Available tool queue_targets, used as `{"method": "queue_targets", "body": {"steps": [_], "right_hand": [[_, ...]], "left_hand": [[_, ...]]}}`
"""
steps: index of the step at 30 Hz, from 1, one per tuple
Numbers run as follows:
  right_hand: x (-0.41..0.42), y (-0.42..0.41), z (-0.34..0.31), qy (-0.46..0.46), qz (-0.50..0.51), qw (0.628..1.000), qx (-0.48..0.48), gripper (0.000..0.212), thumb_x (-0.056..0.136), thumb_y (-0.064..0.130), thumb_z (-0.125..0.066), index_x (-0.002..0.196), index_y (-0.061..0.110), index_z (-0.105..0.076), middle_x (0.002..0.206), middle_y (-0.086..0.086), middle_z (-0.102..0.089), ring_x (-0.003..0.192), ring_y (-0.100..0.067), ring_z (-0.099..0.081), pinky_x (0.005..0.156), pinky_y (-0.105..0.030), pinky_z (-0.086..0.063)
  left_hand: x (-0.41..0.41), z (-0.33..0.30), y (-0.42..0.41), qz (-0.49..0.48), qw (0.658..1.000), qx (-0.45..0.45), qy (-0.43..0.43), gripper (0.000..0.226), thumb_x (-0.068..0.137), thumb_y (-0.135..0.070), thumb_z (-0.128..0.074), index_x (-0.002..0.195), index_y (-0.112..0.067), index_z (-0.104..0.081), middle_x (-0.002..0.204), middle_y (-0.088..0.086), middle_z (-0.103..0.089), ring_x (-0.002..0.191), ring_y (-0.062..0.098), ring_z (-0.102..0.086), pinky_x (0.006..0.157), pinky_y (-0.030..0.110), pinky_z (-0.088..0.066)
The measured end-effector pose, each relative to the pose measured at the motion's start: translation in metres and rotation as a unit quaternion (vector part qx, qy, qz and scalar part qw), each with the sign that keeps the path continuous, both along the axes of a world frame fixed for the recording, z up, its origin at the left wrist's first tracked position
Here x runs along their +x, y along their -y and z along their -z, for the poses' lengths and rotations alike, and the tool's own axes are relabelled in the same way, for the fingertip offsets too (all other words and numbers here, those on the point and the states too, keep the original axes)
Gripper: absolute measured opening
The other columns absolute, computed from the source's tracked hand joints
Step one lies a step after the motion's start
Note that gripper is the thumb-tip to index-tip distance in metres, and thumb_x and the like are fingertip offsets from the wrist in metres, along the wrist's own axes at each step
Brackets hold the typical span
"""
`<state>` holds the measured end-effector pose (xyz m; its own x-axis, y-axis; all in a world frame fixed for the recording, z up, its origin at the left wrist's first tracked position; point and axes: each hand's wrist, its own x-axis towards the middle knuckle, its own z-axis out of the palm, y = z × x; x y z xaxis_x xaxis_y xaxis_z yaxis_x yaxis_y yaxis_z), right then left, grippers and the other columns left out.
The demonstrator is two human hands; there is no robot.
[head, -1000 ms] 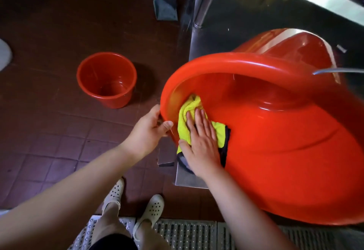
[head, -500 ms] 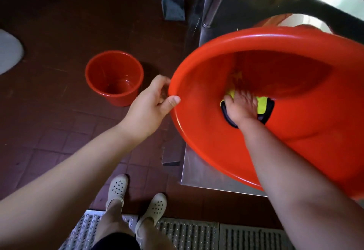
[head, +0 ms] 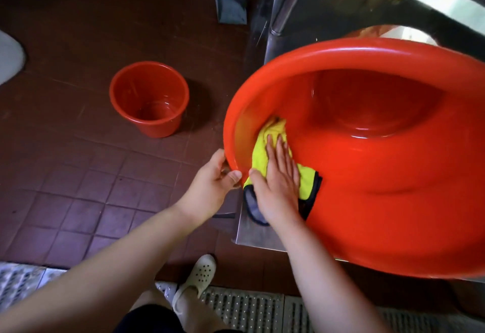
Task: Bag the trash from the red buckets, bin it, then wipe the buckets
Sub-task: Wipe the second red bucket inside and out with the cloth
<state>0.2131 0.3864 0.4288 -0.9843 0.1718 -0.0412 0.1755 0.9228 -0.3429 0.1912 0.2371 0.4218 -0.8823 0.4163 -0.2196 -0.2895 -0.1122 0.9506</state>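
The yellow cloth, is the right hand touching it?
Touching. The head view shows the right hand pressed flat on the yellow cloth inside the big red bucket.

Glossy plastic bucket point(head: 367, 201), soft yellow cloth point(head: 273, 135), matt floor tiles point(head: 78, 188).

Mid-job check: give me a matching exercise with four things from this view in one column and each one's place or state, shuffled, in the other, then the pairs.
Things
1. Large red plastic tub
2. Small red plastic bucket
3. Yellow cloth with dark edging
4. Grey dustpan

Places or states
A. Standing upright on the brown tiled floor
B. Pressed flat against an inner wall under the right hand
C. Tipped towards the camera, rim gripped by the left hand
D. On the floor beside the metal table leg

Pairs: 1-C, 2-A, 3-B, 4-D
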Motion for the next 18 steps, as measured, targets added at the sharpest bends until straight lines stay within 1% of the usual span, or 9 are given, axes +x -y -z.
{"method": "queue_targets", "body": {"steps": [2,5,7,9,11,13,14,16,18], "right_hand": [[0.008,-0.002,-0.003,-0.006,-0.024,0.999,-0.026,0.071,0.082,0.054,-0.028,0.141,0.044,0.010,0.155,0.014,0.006,0.145,-0.008,0.002,0.116,-0.032,-0.002],[-0.009,-0.023,-0.002,-0.009,0.008,0.999,-0.036,0.074,0.082,0.046,-0.036,0.148,0.035,-0.004,0.158,0.009,-0.002,0.146,-0.012,-0.005,0.116,-0.036,-0.009],[-0.025,-0.042,0.001,0.005,0.052,0.999,-0.014,0.072,0.083,0.042,-0.038,0.150,0.027,-0.016,0.159,0.003,-0.010,0.146,-0.016,-0.011,0.116,-0.040,-0.014],[-0.042,-0.065,0.005,0.024,0.092,0.995,0.009,0.067,0.088,0.038,-0.042,0.150,0.023,-0.020,0.158,0.001,-0.016,0.144,-0.018,-0.016,0.115,-0.041,-0.016],[-0.057,-0.090,0.007,0.046,0.117,0.991,0.035,0.064,0.091,0.037,-0.040,0.149,0.019,-0.021,0.157,-0.003,-0.022,0.142,-0.021,-0.022,0.112,-0.040,-0.018],[-0.067,-0.115,0.007,0.074,0.137,0.986,0.060,0.062,0.092,0.037,-0.037,0.148,0.014,-0.025,0.154,-0.008,-0.027,0.139,-0.026,-0.027,0.110,-0.040,-0.021],[-0.070,-0.126,0.008,0.086,0.141,0.984,0.073,0.060,0.093,0.036,-0.037,0.147,0.012,-0.026,0.153,-0.011,-0.028,0.139,-0.027,-0.027,0.111,-0.040,-0.020],[-0.073,-0.138,0.010,0.097,0.136,0.982,0.091,0.059,0.095,0.035,-0.038,0.146,0.009,-0.027,0.153,-0.013,-0.027,0.140,-0.029,-0.024,0.112,-0.040,-0.017],[-0.074,-0.140,0.012,0.098,0.139,0.982,0.088,0.060,0.095,0.037,-0.037,0.148,0.012,-0.022,0.156,-0.009,-0.022,0.142,-0.026,-0.019,0.113,-0.039,-0.014]], "left_hand": [[-0.005,-0.005,0.000,0.003,1.000,-0.012,-0.025,0.019,0.091,-0.009,-0.054,0.104,-0.023,-0.052,0.093,0.008,-0.062,0.088,0.015,-0.059,0.083,0.040,-0.054],[-0.017,-0.017,0.001,-0.019,0.998,-0.037,-0.047,0.014,0.085,-0.023,-0.054,0.093,-0.033,-0.055,0.079,0.000,-0.060,0.077,0.022,-0.061,0.085,0.049,-0.054],[-0.025,-0.026,0.003,-0.019,0.996,-0.049,-0.067,0.012,0.084,-0.026,-0.053,0.090,-0.036,-0.056,0.079,0.006,-0.060,0.080,0.037,-0.061,0.085,0.056,-0.051],[-0.030,-0.034,0.005,-0.003,0.993,-0.056,-0.101,0.009,0.085,-0.028,-0.053,0.093,-0.034,-0.054,0.085,0.016,-0.060,0.087,0.043,-0.060,0.085,0.058,-0.050],[-0.033,-0.041,0.006,0.011,0.988,-0.066,-0.140,0.009,0.087,-0.029,-0.053,0.095,-0.033,-0.052,0.087,0.011,-0.060,0.082,0.032,-0.061,0.082,0.050,-0.052],[-0.036,-0.047,0.006,0.022,0.979,-0.074,-0.186,0.009,0.089,-0.027,-0.053,0.094,-0.034,-0.051,0.078,-0.010,-0.058,0.067,0.007,-0.054,0.071,0.025,-0.049],[-0.039,-0.051,0.004,0.027,0.975,-0.078,-0.206,0.009,0.089,-0.026,-0.053,0.094,-0.034,-0.051,0.075,-0.016,-0.057,0.062,0.000,-0.050,0.066,0.016,-0.043],[-0.043,-0.058,0.002,0.033,0.970,-0.086,-0.225,0.011,0.091,-0.024,-0.053,0.095,-0.033,-0.050,0.072,-0.021,-0.054,0.059,-0.002,-0.046,0.061,0.012,-0.039],[-0.045,-0.062,0.001,0.028,0.970,-0.080,-0.228,0.010,0.093,-0.022,-0.052,0.098,-0.030,-0.052,0.078,-0.017,-0.056,0.064,-0.001,-0.048,0.064,0.016,-0.044]]}}
